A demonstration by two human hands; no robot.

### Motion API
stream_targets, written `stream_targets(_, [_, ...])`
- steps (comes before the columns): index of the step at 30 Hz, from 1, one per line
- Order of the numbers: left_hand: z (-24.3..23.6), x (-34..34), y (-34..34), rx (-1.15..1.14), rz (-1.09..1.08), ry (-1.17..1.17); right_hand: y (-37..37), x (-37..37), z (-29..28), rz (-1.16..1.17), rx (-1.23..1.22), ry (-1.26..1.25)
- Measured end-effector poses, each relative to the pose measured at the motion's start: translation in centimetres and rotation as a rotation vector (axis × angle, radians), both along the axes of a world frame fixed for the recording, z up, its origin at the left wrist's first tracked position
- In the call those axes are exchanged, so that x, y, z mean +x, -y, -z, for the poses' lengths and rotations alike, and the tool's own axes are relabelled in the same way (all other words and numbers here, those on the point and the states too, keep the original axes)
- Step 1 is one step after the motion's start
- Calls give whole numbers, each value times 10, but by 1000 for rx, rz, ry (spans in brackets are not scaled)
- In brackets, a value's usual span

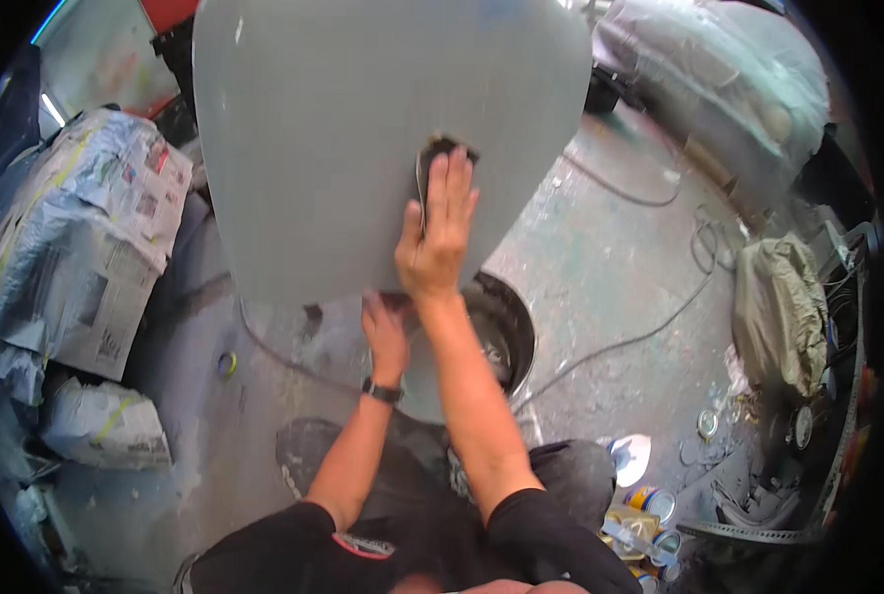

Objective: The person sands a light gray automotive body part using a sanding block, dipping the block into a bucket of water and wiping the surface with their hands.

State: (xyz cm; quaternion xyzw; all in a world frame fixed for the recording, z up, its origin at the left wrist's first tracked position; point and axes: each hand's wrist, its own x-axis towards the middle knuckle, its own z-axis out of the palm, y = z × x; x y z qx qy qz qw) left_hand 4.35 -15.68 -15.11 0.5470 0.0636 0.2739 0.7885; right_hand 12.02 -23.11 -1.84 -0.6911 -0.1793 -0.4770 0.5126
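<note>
while my right grip (436, 243) clamps the dark pad (444, 147) lengthwise up the panel (308, 168), my left grip (388, 342) sits lower. its closure i can't tell.

Pale grey panel (333, 158), black pad (444, 147), black-printed whitish newspaper (115, 282)

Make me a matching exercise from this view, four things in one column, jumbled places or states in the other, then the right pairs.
1. Right hand
2. Left hand
3. Yellow ring
4. Bucket

A. on the floor, left of both hands
B. partly hidden by the right forearm
C. holding a dark pad against the grey panel
D. has a wristwatch at its wrist

1-C, 2-D, 3-A, 4-B
</note>
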Motion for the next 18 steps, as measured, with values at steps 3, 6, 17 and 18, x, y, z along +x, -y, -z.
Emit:
stream_targets(3, [-5,5,-8,-37,15,44,-4,-52,66,-105,168,-238])
stream_targets(6, [-34,-10,8,-72,59,23,20,-67,62,-130,447,-264])
stream_targets(17, [-64,-33,62,205,289,-153,124,-64,63,-415,532,-843])
stream_targets(18, [-66,-27,63,307,212,-152,122,-60,62,-205,477,-827])
